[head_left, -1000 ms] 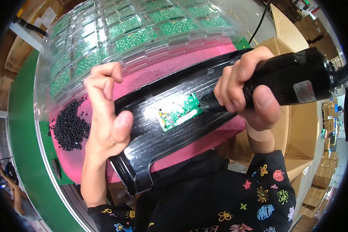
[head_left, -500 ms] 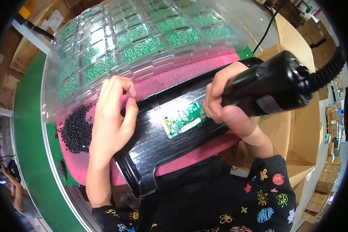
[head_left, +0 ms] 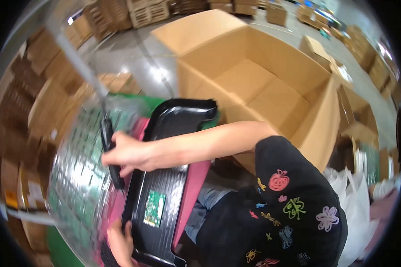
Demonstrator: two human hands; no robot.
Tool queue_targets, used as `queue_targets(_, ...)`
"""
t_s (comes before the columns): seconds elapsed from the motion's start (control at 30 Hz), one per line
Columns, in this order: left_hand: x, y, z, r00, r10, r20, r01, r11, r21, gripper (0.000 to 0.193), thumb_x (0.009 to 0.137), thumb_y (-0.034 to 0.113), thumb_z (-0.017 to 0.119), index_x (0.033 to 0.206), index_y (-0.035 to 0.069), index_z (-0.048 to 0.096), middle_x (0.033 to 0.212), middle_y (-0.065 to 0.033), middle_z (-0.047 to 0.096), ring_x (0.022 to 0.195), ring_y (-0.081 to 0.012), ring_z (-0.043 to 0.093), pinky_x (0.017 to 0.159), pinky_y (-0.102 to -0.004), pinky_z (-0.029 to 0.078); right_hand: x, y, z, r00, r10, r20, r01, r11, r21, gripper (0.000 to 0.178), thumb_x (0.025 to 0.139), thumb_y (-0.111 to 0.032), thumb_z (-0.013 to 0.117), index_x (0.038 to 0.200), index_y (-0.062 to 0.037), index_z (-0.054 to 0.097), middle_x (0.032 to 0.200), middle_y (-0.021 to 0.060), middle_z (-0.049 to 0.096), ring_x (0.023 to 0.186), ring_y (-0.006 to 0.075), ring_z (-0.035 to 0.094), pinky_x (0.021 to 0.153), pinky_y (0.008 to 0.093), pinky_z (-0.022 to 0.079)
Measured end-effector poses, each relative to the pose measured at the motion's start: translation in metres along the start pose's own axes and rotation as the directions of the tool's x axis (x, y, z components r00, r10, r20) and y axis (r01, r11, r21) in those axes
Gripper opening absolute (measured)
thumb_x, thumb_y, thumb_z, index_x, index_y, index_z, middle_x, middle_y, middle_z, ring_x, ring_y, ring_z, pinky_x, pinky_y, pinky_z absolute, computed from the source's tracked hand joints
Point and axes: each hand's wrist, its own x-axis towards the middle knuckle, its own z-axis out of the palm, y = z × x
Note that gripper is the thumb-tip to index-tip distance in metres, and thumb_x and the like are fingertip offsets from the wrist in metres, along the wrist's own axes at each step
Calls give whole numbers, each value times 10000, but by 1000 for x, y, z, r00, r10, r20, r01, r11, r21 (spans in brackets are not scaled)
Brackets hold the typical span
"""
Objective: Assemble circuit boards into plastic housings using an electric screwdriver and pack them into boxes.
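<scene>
- Clear blister tray (head_left: 82, 178), left: thin see-through plastic with rows of small green boards in pockets; blurred. Judged light, flexible and prone to buckle; best lifted by its rim.
- Black elongated object (head_left: 108, 133), possibly a power tool: held in the right hand (head_left: 127, 153), whose arm crosses from the person's right side. Fingers are wrapped round its middle, so the hand is closed on it. Its outline is smeared and its kind cannot be confirmed.
- Left hand (head_left: 119, 242), bottom edge: fingers curled on the near left corner of the black moulded panel; only partly in view, grip looks narrow.
- Black moulded panel (head_left: 165, 178), centre: long ribbed plastic shell lying on a pink foam pad (head_left: 196, 187) on the desk. Judged stiff, fairly light, glossy and a little slippery; take hold at the raised edges.
- Green circuit board (head_left: 154, 208): seated on the panel's near half. Judged fragile; handle by its edges only.
- Open cardboard box (head_left: 254, 75), right, beyond the desk.
</scene>
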Motion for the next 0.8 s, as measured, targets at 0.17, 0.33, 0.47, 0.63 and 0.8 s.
queue_targets(0.17, -5, 33, -46, 980, 196, -36, -197, 980, -27, 158, 923, 77, 633, 968, -72, 659, 855, -290, 648, 767, -447, 619, 723, -456, 495, -32, -40, -98, 567, -802, -188, 602, 559, -570, 646, 820, -45, 651, 1325, -11, 249, 1165, 142, 464, 916, 188, 573, 747, 318, 518)
queue_targets(0.33, -60, 89, -79, 942, 71, -327, -71, 997, 13, 162, 932, 58, 652, 1036, -66, 667, 908, -206, 660, 794, -333, 655, 780, -368, 539, -94, -26, -323, 394, -749, -532, -30, 568, -822, 343, 868, -181, 609, 1152, -21, 505, 956, 142, 612, 889, 246, 618, 808, 372, 520)
queue_targets(0.47, -108, 70, -92, 775, -200, -600, 228, 973, -31, 228, 899, 73, 662, 1050, -99, 657, 994, -235, 695, 856, -286, 658, 822, -395, 525, -159, 139, -477, 840, 250, -482, -542, 425, -725, 383, 820, -201, 566, 1166, -61, 656, 1073, 154, 711, 821, 308, 700, 647, 472, 575)
queue_targets(0.63, -171, 47, -95, 565, -370, -737, 503, 863, -48, 212, 896, 51, 655, 1069, -72, 652, 1042, -216, 689, 868, -278, 658, 822, -394, 528, -117, 234, -396, 995, 34, -96, -98, 588, -803, 379, 898, -206, 548, 1241, -82, 651, 1038, 107, 725, 879, 256, 695, 698, 428, 576)
queue_targets(0.8, -176, 22, -88, 585, -309, -750, 481, 877, 15, 214, 895, 52, 655, 1072, -67, 651, 1051, -212, 686, 872, -276, 657, 820, -394, 529, -112, 145, -426, 958, -250, 140, 229, 375, -898, 394, 914, -207, 537, 1268, -53, 618, 1121, 130, 704, 966, 279, 679, 775, 405, 568)
